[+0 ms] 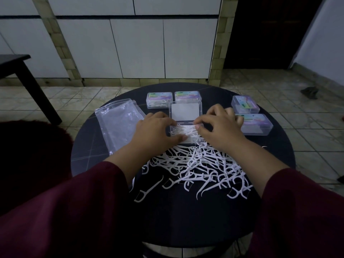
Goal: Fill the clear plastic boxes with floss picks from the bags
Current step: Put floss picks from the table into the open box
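Note:
An open clear plastic box (pixel 185 110) stands at the middle of the round black table (pixel 87 146), lid raised toward the back. White floss picks (pixel 183 132) lie in its base. My left hand (pixel 155 130) rests on the box's left side, fingers pressing down on the picks. My right hand (pixel 219 127) is at the box's right side, thumb and fingers touching the same picks. A large loose heap of floss picks (pixel 201 168) spreads over the table in front of the box. Empty clear bags (pixel 119 125) lie flat at the left.
Two closed labelled boxes (pixel 159 100) (pixel 188 96) stand behind the open one, and two more closed boxes (pixel 245 104) (pixel 257 125) at the right. A dark stool (pixel 16 66) stands on the tiled floor at the far left. White cabinet doors line the back wall.

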